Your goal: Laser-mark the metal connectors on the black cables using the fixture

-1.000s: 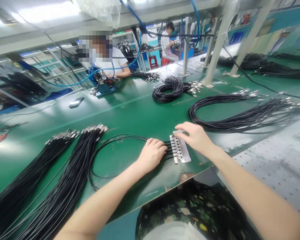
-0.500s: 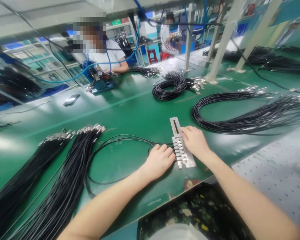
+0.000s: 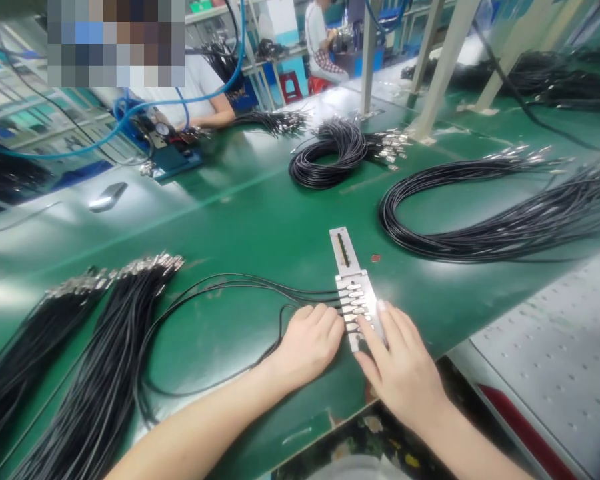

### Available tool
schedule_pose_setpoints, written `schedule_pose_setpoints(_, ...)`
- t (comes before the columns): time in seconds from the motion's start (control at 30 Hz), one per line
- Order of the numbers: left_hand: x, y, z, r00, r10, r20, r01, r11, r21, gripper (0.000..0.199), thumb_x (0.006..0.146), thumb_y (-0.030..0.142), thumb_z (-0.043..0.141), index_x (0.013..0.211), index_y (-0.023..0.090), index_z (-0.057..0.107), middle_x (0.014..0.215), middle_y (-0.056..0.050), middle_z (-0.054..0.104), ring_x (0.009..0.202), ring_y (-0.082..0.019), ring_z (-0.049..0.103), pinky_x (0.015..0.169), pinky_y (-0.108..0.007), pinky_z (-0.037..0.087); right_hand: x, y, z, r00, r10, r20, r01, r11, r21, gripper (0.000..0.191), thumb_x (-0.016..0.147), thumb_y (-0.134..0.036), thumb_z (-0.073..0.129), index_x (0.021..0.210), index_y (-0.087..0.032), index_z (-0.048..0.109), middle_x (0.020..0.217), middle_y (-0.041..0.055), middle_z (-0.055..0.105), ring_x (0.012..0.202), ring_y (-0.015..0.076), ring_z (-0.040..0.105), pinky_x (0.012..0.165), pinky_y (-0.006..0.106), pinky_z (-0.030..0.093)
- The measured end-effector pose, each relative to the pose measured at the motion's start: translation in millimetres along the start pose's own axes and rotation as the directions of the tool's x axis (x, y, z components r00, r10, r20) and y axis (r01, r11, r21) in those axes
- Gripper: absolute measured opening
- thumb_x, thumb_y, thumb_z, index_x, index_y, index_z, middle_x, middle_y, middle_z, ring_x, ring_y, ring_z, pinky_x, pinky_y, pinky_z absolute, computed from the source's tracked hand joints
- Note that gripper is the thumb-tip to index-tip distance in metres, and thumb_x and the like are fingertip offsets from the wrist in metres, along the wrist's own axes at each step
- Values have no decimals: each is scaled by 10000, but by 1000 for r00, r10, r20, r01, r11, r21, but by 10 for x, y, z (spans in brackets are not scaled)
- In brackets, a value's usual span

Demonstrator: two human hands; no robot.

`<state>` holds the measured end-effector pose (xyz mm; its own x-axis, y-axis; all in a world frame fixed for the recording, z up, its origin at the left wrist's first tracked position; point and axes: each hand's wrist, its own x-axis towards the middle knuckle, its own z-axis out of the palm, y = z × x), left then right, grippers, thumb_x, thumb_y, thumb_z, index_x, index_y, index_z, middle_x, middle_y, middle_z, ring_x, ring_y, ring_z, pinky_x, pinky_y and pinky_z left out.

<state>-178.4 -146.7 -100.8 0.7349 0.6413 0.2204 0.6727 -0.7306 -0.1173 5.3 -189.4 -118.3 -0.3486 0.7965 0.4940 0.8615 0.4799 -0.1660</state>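
Note:
A metal fixture plate [image 3: 375,308] lies on the green table, with several silver connectors [image 3: 354,301] side by side in its slots. Its hinged flap [image 3: 349,265], which carries a dark toothed strip, is folded out at the far end. Black cables [image 3: 240,279] run from the connectors off to the left in a wide loop. My left hand [image 3: 314,340] is closed on cables at the plate's left edge; its fingertips are partly hidden. Over the near end of the plate is my right hand [image 3: 410,373], fingers apart, the index fingertip touching the nearer connectors and other fingers along the right edge.
Two thick bundles of black cable [image 3: 110,360] lie at left. A coiled bundle [image 3: 330,157] and a looped bundle [image 3: 430,247] lie farther back and right. Across the table a person [image 3: 200,87] sits by a blue bench press [image 3: 175,150]. Perforated metal sheet [image 3: 545,333] borders the right.
My right hand has moved from the flap's hinge toward me, onto the near connectors and plate edge. My left hand stays at the cables. The camera view has shifted slightly.

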Motion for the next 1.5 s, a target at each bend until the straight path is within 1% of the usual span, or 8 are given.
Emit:
schedule_pose_setpoints(0.3, 11, -20, 37, 999, 6, -40, -11, 992, -125, 214, 907, 132, 343, 783, 148, 517, 707, -34, 490, 649, -160, 412, 584, -307, 300, -26, -5, 2, 1000, -7, 16, 7, 1000, 0, 449, 812, -330, 545, 1192, -90, 550, 1249, 255, 489, 1221, 378, 386, 928, 546, 429)
schedule_pose_setpoints(0.7, 34, -6, 64, 998, -4, -70, -7, 988, -154, 280, 913, 133, 304, 745, 147, 526, 696, -42, 484, 643, -160, 410, 585, -298, 320, -19, -11, 14, 1000, -4, -5, 4, 1000, -11, 440, 813, -358, 533, 1163, -95, 570, 1231, 236, 505, 1219, 370, 388, 928, 536, 431)
schedule_pose_setpoints(0.87, 72, 3, -23, 1000, -13, -2, 12, 994, -106, 244, 909, 148, 345, 727, 158, 508, 707, -34, 487, 669, -167, 413, 605, -304, 317, -6, -26, 4, 1000, 13, -18, -13, 999, -31, 395, 823, -335, 520, 1124, -90, 593, 1195, 242, 517, 1166, 356, 437, 918, 515, 432)
schedule_pose_setpoints(1.0, 122, 41, -161, 997, -36, 69, 44, 993, -107, 171, 908, 227, 395, 979, 175, 542, 902, -52, 550, 845, -200, 443, 709, -345, 346, 1, -26, -16, 1000, 19, -24, -21, 999, -50, 368, 844, -309, 487, 1116, -84, 593, 1189, 241, 519, 1144, 339, 452, 909, 492, 436)
schedule_pose_setpoints(1.1, 142, 79, -197, 994, -59, 90, 70, 990, -122, 291, 917, 298, 389, 1176, 197, 474, 1008, -63, 553, 887, -209, 437, 731, -364, 346, 1, -7, -21, 1000, 27, -6, -27, 998, -48, 375, 852, -317, 479, 1129, -85, 580, 1179, 234, 524, 1124, 329, 465, 910, 480, 434)
schedule_pose_setpoints(1.37, 181, 171, -199, 989, -83, 125, 92, 993, -71, 300, 924, 349, 374, 1159, 199, 485, 981, -44, 552, 894, -213, 430, 735, -383, 316, -36, 16, -28, 999, 44, -23, -42, 997, 65, 409, 884, -342, 426, 1146, -42, 516, 1170, 212, 549, 1158, 298, 451, 950, 448, 412)
schedule_pose_setpoints(1.43, 203, 206, -226, 987, -88, 132, 96, 994, -55, 306, 924, 375, 371, 1129, 190, 504, 955, -42, 554, 884, -213, 429, 727, -385, 311, 40, 68, -102, 997, 77, -11, -75, 990, 118, 354, 901, -312, 383, 1109, -66, 531, 1094, 180, 596, 1085, 270, 512, 905, 409, 437)
schedule_pose_setpoints(1.5, 219, 239, -239, 987, -98, 126, 105, 993, -50, 311, 919, 396, 380, 1090, 182, 526, 941, -37, 554, 879, -213, 426, 724, -387, 309, 220, 168, -186, 985, 138, 105, -152, 978, 143, 316, 912, -281, 335, 1070, -112, 550, 951, 127, 646, 907, 233, 590, 777, 362, 473)
